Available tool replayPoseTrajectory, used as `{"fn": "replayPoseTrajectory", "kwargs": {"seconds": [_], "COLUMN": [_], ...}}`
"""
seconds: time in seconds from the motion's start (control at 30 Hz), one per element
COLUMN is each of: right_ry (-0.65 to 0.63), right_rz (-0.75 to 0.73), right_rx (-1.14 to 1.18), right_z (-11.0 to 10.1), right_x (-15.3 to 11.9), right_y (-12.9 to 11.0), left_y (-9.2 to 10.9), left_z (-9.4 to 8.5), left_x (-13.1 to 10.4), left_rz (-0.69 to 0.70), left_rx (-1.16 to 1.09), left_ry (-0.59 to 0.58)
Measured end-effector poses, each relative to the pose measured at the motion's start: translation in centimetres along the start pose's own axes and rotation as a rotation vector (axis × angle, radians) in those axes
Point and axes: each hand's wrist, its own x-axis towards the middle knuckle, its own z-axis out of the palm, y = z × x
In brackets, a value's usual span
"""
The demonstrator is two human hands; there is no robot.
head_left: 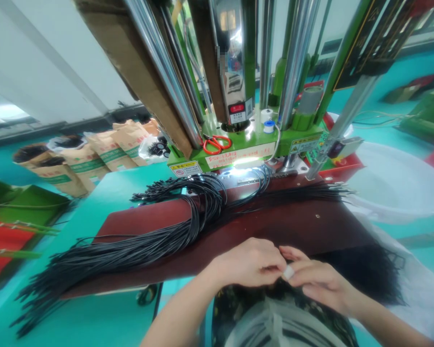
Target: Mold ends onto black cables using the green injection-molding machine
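Note:
My left hand (251, 262) and my right hand (320, 279) meet above my lap, near the front edge of the brown worktop (271, 231). A small white piece (288, 272) shows between the fingertips of my right hand, right against my left hand. My left fingers are curled in; what they hold, if anything, is hidden. Below both hands lies a clear plastic bag (271, 323) with dark strands showing through. A long bundle of black cables (130, 250) crosses the worktop on the left, and a heap of black cables (365, 270) lies close to my right hand.
A green press machine (246, 149) stands behind the worktop, its lamp lit, with red-handled scissors (217, 143) on it. More black cables (304, 193) lie in front of it. A white tub (401, 178) is at right; paper sacks (90, 161) stand at left.

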Motion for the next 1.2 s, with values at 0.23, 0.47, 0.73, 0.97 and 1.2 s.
{"fn": "replayPoseTrajectory", "kwargs": {"seconds": [0.23,0.47,0.73,0.97,1.2], "right_ry": [0.058,0.433,0.554,0.608,0.542], "right_rz": [-0.005,0.181,0.195,0.255,0.310], "right_rx": [0.157,0.760,0.880,0.819,0.755], "right_z": [0.2,1.4,1.7,1.5,1.2], "right_x": [0.1,1.5,3.0,2.7,2.7], "right_y": [0.1,0.8,1.0,1.4,1.6], "left_y": [0.1,1.6,1.3,1.3,1.4], "left_z": [0.0,0.8,3.0,3.2,2.3], "left_x": [0.2,1.2,2.0,1.7,1.4], "left_rz": [-0.041,-0.328,-0.503,-0.471,-0.419], "left_rx": [-0.084,-0.317,-0.457,-0.192,-0.054], "left_ry": [-0.015,0.278,0.553,0.588,0.408]}}
